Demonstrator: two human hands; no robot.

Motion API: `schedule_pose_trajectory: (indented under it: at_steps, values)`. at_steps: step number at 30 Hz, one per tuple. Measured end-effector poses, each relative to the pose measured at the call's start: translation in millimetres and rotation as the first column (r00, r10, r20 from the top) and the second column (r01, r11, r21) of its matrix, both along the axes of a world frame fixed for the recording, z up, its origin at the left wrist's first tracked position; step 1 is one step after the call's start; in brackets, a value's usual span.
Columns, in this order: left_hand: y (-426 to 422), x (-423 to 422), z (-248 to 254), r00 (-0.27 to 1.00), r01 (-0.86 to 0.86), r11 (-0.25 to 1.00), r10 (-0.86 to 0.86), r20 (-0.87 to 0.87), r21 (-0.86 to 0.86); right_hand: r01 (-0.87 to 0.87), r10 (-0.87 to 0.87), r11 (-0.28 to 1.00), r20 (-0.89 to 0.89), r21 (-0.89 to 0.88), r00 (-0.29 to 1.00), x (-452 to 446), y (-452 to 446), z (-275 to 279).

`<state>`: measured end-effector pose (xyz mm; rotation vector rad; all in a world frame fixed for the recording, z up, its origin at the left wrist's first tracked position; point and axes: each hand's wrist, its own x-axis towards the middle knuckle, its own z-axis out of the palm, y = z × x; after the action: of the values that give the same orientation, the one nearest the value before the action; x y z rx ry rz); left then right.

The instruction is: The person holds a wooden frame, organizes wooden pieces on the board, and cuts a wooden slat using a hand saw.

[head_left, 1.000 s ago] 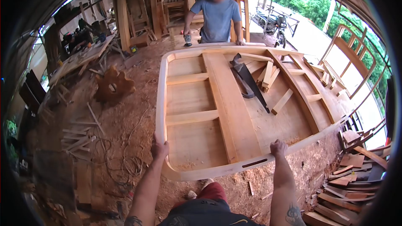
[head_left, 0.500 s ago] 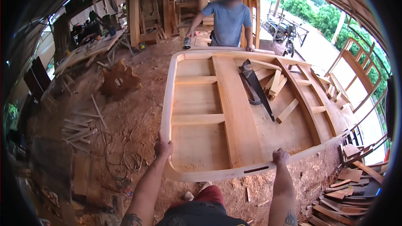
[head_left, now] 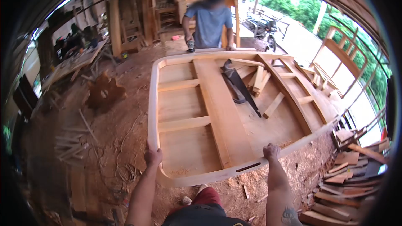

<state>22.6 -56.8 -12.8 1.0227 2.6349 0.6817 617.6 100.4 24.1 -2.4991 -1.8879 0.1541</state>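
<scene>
A large wooden frame panel [head_left: 224,142] with rounded corners lies in front of me, with crosspieces inside it. My left hand [head_left: 153,155] is closed round its left rim near the close corner. My right hand [head_left: 271,151] grips the near rim, just right of a dark slot [head_left: 248,167]. A handsaw [head_left: 243,90] rests on the panel, beside several short wood blocks [head_left: 259,79] and one loose block [head_left: 273,105]. Shavings lie in the near left corner of the panel.
Across the panel stands a person [head_left: 208,23] holding a power tool [head_left: 190,44]. Scrap wood [head_left: 341,201] is piled at the lower right. Cables [head_left: 125,171] and sticks [head_left: 71,146] lie on the ground at left, near a jagged wooden slab [head_left: 105,92]. A motorcycle [head_left: 261,27] stands behind.
The view has swung, so the panel and surroundings first shifted right, then left. Both my hands keep their hold on the rim. The other person's arm and tool have moved slightly.
</scene>
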Motion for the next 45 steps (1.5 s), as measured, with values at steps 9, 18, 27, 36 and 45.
schedule_pose_trajectory:
  at_steps: [9, 18, 27, 36, 45]
  values:
    - [-4.7, 1.9, 4.3, 1.0, -0.02, 0.999, 0.021, -0.009, 0.035, -0.004, 0.005, 1.0, -0.052, 0.019, 0.999, 1.9, -0.7, 0.6]
    - [-6.3, 10.6, 22.9, 1.0, 0.01, 0.997, -0.011, 0.014, 0.072, 0.04, -0.039, 0.999, -0.106, 0.011, 0.994, -2.2, -2.5, 8.8]
    - [-7.1, 8.4, 16.2, 1.0, 0.015, 0.995, -0.016, 0.009, 0.098, 0.047, -0.044, 0.999, -0.107, 0.019, 0.993, -2.1, -4.2, 8.4]
    - [-9.5, 11.1, 23.5, 0.999, 0.032, 0.993, -0.029, -0.023, 0.115, 0.04, -0.036, 0.999, -0.102, 0.034, 0.994, 0.8, -0.6, -2.5]
    - [-7.2, 5.2, 12.0, 0.998, 0.064, 0.989, -0.06, -0.03, 0.134, 0.051, -0.054, 0.998, -0.088, -0.029, 0.995, -2.5, -2.6, 9.2]
